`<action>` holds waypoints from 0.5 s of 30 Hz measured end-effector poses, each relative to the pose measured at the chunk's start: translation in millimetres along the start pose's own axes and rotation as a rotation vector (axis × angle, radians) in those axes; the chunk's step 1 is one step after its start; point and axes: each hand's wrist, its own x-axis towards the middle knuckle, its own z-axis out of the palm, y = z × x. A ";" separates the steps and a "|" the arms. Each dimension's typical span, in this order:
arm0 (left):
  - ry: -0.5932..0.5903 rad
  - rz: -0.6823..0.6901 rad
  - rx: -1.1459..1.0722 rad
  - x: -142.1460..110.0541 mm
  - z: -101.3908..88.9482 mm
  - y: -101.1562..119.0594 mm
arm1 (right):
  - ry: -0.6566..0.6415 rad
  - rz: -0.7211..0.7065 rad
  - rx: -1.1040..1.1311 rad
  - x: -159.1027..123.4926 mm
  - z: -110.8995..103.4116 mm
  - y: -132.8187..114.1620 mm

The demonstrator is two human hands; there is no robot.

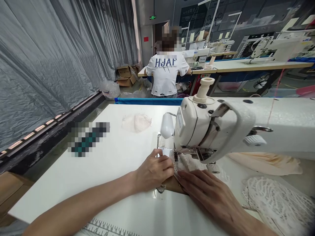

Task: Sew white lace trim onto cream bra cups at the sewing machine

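We sat at a white table that spread across the view. The white sewing machine reached in over it from the right, with a cream knob on top of its head. Ahead of us, a person in a white shirt sat facing away at another bench.

At the right of the table lay a heap of white openwork lace, its wavy strands loosely bunched, near a folded cream cloth partly behind the machine. Our right hand was spread flat, its fingers long and close together, pressing down beside the needle area. Our left hand was curled, its fingers bent in; we could not tell whether they were clamped on anything.

To the left, a sheer pale pink scrap lay crumpled. Between and under our hands showed a smooth brown piece, straight along its lower edge. Just beyond it, the off-white lace strip lay beneath the machine's head, textured and open in pattern, partly hidden by our fingers. The small dark presser foot stood at its left part.
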 end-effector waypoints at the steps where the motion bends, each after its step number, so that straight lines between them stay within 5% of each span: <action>1: -0.011 -0.010 0.008 0.1 -0.9 0.9 | 0.003 0.002 0.009 -0.3 0.4 -0.4; 9: -0.057 -0.066 -0.031 0.5 -5.2 5.4 | 0.076 0.029 0.034 6.4 -3.0 -3.4; 15: -0.069 -0.076 -0.053 -0.3 -5.3 4.4 | 0.008 0.071 -0.027 3.5 -2.8 -2.2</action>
